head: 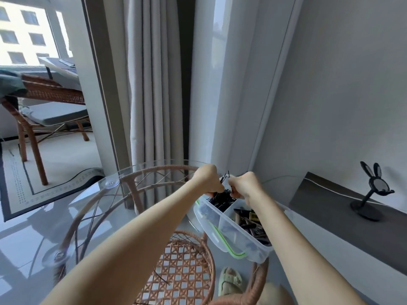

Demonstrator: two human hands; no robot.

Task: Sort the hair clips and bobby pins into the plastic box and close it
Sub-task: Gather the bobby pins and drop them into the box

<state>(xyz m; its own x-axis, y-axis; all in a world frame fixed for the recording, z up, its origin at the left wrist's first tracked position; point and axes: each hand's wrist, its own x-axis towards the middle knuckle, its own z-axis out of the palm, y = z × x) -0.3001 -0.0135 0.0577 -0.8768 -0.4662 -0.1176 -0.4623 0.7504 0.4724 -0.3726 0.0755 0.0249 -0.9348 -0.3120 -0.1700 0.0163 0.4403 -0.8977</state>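
Note:
A clear plastic box (pixel 222 235) with a green seal and inner dividers stands on the round glass table, toward its right side. Its far compartment holds a heap of black bobby pins (pixel 222 198). The right compartment holds dark and brown hair clips (pixel 251 225). My left hand (pixel 208 178) and my right hand (pixel 244 184) are both above the far compartment, fingers closed on a bunch of black bobby pins between them. A few pins stick up between the two hands. The box lid seems to lie under the box.
The glass table top (pixel 105 208) rests on a rattan frame with a woven lower shelf (pixel 182 267). A dark ledge on the right carries a black rabbit-ear stand (pixel 372 190). Curtains (pixel 154 84) hang behind the table. A rattan chair (pixel 44 111) stands far left. A slipper (pixel 230 281) lies on the floor.

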